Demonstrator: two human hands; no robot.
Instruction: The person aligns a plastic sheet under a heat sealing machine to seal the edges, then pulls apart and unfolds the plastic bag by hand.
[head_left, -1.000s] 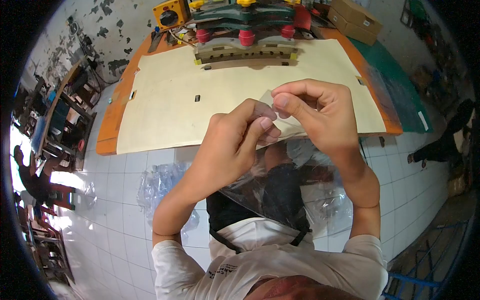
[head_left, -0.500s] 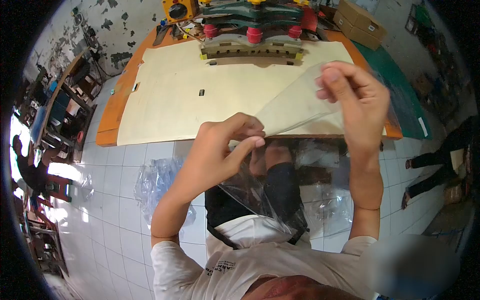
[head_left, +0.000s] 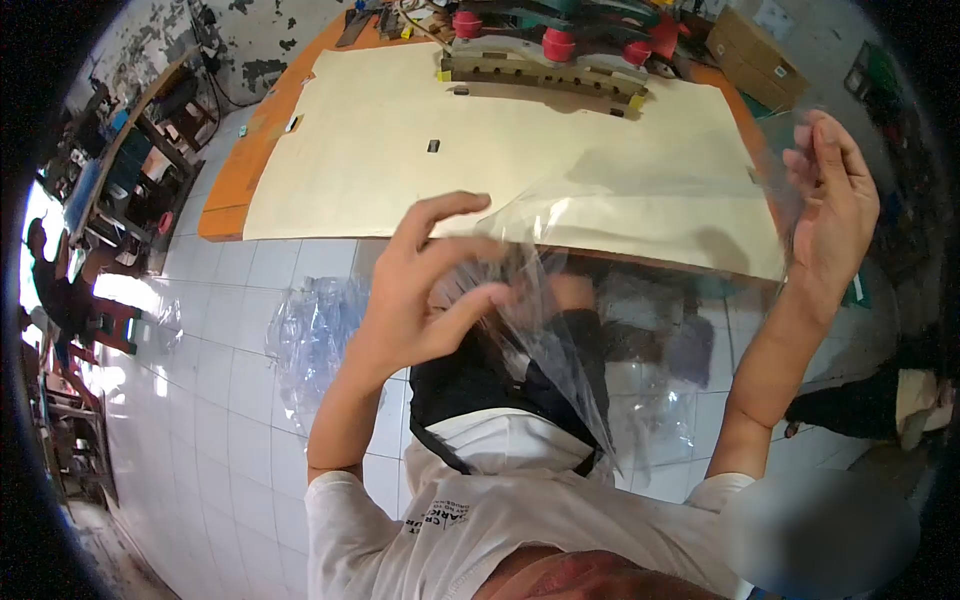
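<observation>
A thin clear plastic sheet (head_left: 620, 200) stretches across the front of the table, and part of it hangs down over my lap. My right hand (head_left: 835, 200) is raised past the table's right edge, its fingers closed on the sheet's far end. At the sheet's other end is my left hand (head_left: 415, 290), with thumb and fingers spread apart. Loose folds of plastic lie against or just beside its fingertips; contact is hard to make out through the blur.
A cream-covered table (head_left: 350, 150) with orange edges stands before me, with a small black piece (head_left: 433, 146) on it. A sealing-press-like machine (head_left: 545, 75) sits at the back. A cardboard box (head_left: 755, 60) is behind it. Bluish plastic bags (head_left: 320, 340) lie on the tiled floor.
My right hand has moved out to the right, spreading the sheet wider. My left hand's pinch has opened and its fingers are now apart. The view has shifted slightly.
</observation>
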